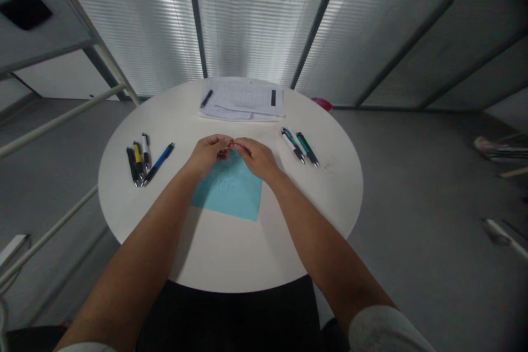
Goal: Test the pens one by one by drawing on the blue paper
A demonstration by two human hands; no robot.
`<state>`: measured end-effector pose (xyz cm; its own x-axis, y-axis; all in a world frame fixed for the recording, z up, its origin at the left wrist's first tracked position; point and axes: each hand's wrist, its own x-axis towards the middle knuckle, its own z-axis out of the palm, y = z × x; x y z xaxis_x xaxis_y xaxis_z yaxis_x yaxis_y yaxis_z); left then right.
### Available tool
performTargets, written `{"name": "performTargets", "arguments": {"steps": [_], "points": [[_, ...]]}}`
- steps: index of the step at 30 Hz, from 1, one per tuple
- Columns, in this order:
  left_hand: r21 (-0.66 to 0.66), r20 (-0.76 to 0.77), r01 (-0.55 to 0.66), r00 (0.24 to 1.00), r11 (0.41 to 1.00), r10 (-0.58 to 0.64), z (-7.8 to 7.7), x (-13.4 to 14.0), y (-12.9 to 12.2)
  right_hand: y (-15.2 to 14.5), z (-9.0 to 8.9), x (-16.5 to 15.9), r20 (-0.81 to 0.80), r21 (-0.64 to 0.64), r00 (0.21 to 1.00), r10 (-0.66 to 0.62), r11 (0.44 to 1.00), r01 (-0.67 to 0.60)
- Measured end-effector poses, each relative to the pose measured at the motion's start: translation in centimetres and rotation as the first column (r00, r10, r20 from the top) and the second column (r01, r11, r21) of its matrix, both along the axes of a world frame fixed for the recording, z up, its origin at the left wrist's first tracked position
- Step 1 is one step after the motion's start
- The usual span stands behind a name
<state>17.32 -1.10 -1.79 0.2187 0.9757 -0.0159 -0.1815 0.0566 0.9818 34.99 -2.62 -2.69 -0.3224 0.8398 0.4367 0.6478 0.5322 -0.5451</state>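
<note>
My left hand [211, 154] and my right hand [256, 157] meet at the fingertips over the middle of the table. Between them they pinch a small, thin reddish piece [231, 144]; most of it hides behind the fingers, so its kind is unclear. Under both hands lies a light blue sheet of paper [229, 192] with faint marks. To the left are a blue pen [159, 164], a yellow pen [138, 158], a white pen [146, 149] and a black pen [132, 166]. On the right, a green pen [308, 149] lies beside other pens [292, 144].
A stack of printed papers [247, 102] with a dark pen [207, 99] on it lies at the far side of the round white table [231, 264]. Pale metal rails [61, 115] stand to the left. Blinds [247, 22] hang behind the table.
</note>
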Motion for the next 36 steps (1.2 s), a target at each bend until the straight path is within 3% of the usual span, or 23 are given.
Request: {"name": "performTargets", "arguments": {"steps": [12,25,36], "points": [[0.178,-0.258,-0.031,0.963,0.984,0.077,-0.14,0.11,0.07,-0.23,0.14,-0.05,0.077,-0.023,0.993,-0.087,0.996,0.089],[0.119,-0.148,-0.074,0.985,0.990,0.091,0.00,0.21,0.18,0.07,-0.02,0.12,0.042,-0.020,0.998,-0.035,0.999,0.036],[0.115,-0.202,0.000,0.979,0.993,0.023,-0.14,0.13,0.12,-0.20,0.33,-0.08,0.093,-0.047,0.994,-0.062,0.997,0.066]]}}
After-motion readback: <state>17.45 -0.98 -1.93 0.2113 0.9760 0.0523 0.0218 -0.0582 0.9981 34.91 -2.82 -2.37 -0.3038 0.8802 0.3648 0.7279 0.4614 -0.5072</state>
